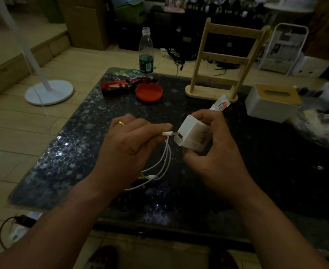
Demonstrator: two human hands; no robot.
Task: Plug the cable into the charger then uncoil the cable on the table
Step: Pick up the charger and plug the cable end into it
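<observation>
Head view: my left hand (pixel 128 144) pinches thin white coiled cable (pixel 160 167) by plug, tip at port; right hand (pixel 212 150) clamps small white plastic cube charger (pixel 193 133) above dark speckled table (pixel 237 171). Cable prob light, floppy; hold near connector

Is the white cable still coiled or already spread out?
Coiled: the white cable hangs in several loops below the left hand, above the dark table.

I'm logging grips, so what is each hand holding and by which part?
The left hand pinches the cable just behind its plug. The right hand grips the charger around its body.
</observation>
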